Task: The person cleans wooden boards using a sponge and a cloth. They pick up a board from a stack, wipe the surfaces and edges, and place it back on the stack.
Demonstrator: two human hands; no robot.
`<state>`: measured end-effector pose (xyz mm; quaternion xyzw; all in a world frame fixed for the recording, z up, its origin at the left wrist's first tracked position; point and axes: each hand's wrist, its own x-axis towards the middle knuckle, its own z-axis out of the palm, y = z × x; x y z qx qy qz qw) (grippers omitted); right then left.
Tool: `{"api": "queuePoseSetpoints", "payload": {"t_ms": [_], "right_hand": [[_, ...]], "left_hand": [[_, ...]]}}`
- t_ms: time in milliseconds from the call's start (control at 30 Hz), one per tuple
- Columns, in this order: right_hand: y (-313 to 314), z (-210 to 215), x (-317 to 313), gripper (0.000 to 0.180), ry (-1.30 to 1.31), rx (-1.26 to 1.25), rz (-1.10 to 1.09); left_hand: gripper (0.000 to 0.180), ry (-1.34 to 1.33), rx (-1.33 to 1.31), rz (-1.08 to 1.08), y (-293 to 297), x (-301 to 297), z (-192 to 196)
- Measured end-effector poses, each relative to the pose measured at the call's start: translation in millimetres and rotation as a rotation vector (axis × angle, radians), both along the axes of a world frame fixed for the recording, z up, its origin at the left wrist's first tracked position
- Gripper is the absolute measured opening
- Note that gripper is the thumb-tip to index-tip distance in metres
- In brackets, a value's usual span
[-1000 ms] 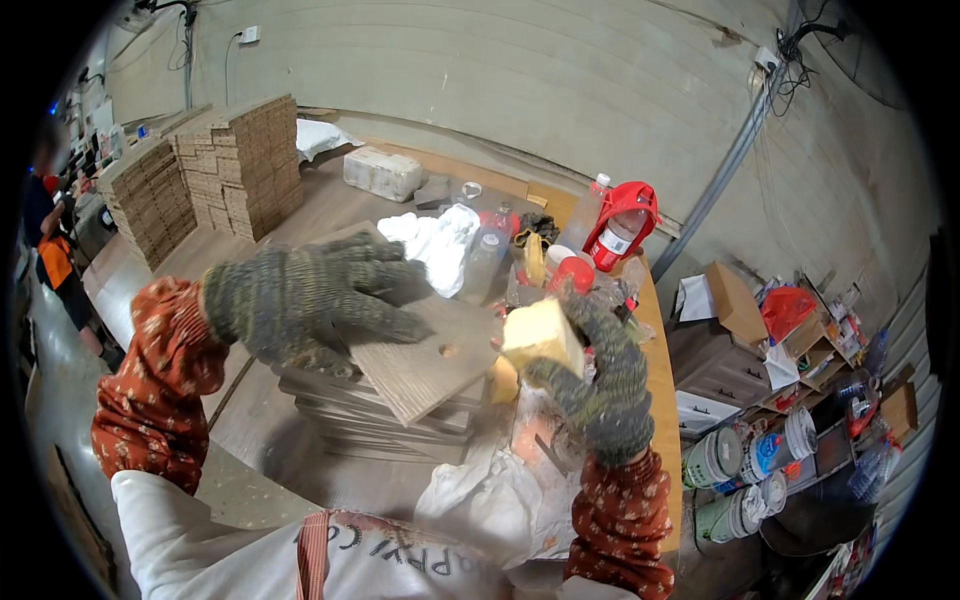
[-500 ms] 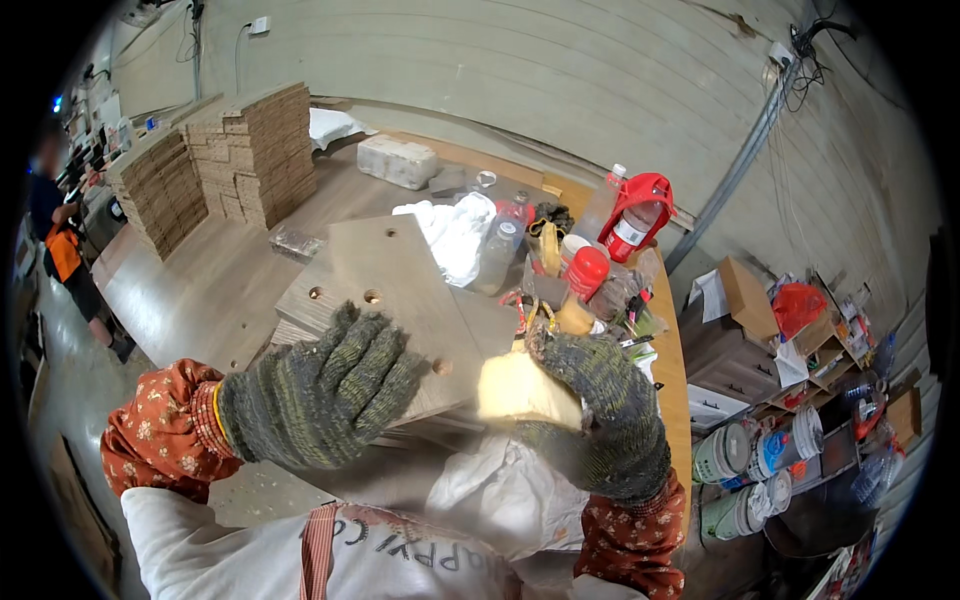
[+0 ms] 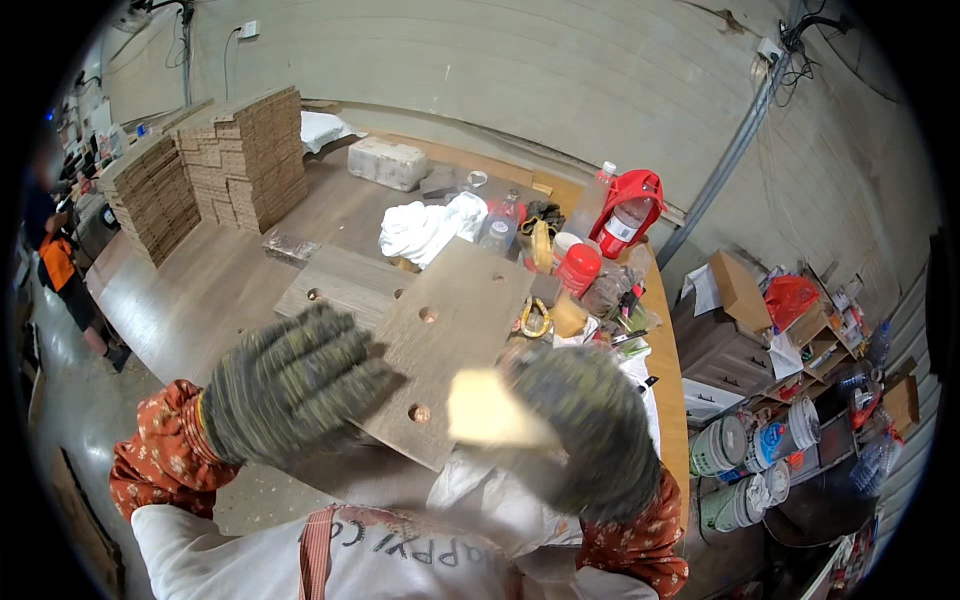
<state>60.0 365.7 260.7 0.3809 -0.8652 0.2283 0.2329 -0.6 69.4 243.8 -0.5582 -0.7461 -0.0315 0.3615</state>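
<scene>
- Left of frame: bare bench surface (image 3: 190, 300), open to passage.
- Upper left: stacked boards (image 3: 245, 155) close off that end.
- Right of centre: red jar (image 3: 578, 268), bottle (image 3: 592, 205) and white cloth (image 3: 425, 228) crowd the bench.
- Centre: drilled panel (image 3: 450, 340) spans the middle between both gloved hands.

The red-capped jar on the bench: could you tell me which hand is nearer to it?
Right. The right hand, holding a pale block, is below the red-capped jar; the left hand is farther, down-left, gripping the drilled board.

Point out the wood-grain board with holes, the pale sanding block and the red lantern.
Wood-grain board with holes (image 3: 455, 320), head view, bare middle face.
Pale sanding block (image 3: 485, 410), head view, its exposed face.
Red lantern (image 3: 630, 205), head view, red frame.
</scene>
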Motion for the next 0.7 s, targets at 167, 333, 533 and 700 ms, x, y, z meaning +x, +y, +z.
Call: {"api": "queuePoseSetpoints", "payload": {"t_ms": [167,333,533,700], "right_hand": [[-2.9,9.7,-14.9,0.035,0.212,0.081,-0.161],[53.3,-4.9,-45.3,0.052,0.156,-0.165,-0.456],[28.6,7.7,-44.0,0.053,0.209,-0.028,-0.383],[61.0,-2.4,-56.6,0.055,0.092,-0.226,-0.493]], "left_hand": [[0.039,0.093,-0.159,0.038,-7.9,12.5,-1.9],[0.043,-0.107,-0.146,-0.004,-21.5,-10.3,3.3],[0.050,-0.059,-0.028,0.208,-22.3,-3.2,2.6],[0.056,-0.124,0.018,0.069,-0.3,14.8,7.6]]}}
